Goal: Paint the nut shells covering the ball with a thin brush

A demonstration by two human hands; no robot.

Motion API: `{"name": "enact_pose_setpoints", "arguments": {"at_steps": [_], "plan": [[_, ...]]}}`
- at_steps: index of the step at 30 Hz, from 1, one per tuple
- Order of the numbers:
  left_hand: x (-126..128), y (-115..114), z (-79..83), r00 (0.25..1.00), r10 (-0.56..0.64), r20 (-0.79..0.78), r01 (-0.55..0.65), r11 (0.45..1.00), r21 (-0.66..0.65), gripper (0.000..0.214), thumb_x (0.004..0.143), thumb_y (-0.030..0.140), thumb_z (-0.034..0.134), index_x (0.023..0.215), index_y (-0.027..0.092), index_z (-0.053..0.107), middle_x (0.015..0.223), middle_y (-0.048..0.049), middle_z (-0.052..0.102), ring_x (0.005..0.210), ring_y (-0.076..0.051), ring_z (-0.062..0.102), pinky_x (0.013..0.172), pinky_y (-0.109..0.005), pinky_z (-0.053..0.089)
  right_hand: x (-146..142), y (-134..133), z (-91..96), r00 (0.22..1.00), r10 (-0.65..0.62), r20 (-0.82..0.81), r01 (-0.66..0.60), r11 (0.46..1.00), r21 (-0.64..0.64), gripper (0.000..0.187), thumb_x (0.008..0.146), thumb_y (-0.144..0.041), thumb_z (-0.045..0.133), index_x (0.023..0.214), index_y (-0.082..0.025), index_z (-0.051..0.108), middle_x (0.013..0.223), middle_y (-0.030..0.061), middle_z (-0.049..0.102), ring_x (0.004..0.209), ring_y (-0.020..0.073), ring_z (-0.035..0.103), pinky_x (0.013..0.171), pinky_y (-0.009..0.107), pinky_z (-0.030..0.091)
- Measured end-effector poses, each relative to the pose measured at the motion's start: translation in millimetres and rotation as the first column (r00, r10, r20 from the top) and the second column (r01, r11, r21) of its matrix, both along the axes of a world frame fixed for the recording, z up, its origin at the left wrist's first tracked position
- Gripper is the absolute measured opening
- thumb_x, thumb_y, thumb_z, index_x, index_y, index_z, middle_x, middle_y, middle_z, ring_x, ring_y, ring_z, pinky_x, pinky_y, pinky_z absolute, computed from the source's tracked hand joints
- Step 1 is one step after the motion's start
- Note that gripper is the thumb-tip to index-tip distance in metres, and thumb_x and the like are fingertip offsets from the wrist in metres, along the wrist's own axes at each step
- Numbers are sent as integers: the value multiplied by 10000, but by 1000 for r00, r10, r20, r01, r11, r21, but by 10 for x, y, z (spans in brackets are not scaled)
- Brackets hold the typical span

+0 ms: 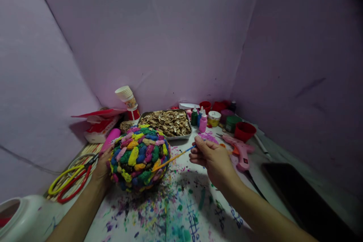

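A round ball covered in peanut shells [137, 159], painted in many colours, is in front of me at left of centre. My left hand [102, 164] holds it by its left side, most of the fingers hidden behind it. Pinched in my right hand [211, 159] is a thin paintbrush [178, 155] with a blue and orange handle. Its orange-coated end touches the lower right of the ball. Behind the ball lies a metal tray [185, 136] filled with plain peanut shells [170, 121].
Scissors [81, 172] with red and yellow handles lie at left by a white jar [28, 215]. Stacked paper cups [127, 98] stand at the back. Paint bottles [203, 121], a pink glue gun [241, 153], a red cup [244, 131] and a black phone-like slab [300, 193] are at right.
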State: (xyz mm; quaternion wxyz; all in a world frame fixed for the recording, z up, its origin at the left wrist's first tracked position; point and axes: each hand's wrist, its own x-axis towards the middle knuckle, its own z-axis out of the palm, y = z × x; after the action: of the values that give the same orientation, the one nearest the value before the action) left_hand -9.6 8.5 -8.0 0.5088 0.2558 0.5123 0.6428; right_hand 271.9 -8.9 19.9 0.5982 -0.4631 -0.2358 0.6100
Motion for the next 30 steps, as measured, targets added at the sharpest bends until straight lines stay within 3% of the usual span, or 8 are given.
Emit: {"name": "enact_pose_setpoints", "arguments": {"at_steps": [9,18,30], "plan": [[31,3,30,1000,23,10,-23,1000,-10,398,530,291,805,907,223,696,803,-9,787,792,-279,754,644,-349,642,7,47,-24,999,-17,-42,16,999,-33,347,607,-338,884,592,-130,606,454,-4,637,353,96,595,379,176,529],[11,1,7,1000,24,5,-24,1000,-1,456,520,297,825,950,217,697,808,-20,789,780,-302,754,637,-386,647,63,37,14,995,28,-91,-26,999,28,396,538,-377,912,626,-132,614,470,-15,637,364,90,593,393,173,529],[28,-18,26,1000,20,-14,-21,1000,-10,448,453,261,842,874,229,691,821,-38,785,873,-343,739,668,-408,647,42,39,-145,980,164,-113,-153,984,96,198,787,-265,743,686,-150,616,516,6,634,404,121,617,442,216,563]]}}
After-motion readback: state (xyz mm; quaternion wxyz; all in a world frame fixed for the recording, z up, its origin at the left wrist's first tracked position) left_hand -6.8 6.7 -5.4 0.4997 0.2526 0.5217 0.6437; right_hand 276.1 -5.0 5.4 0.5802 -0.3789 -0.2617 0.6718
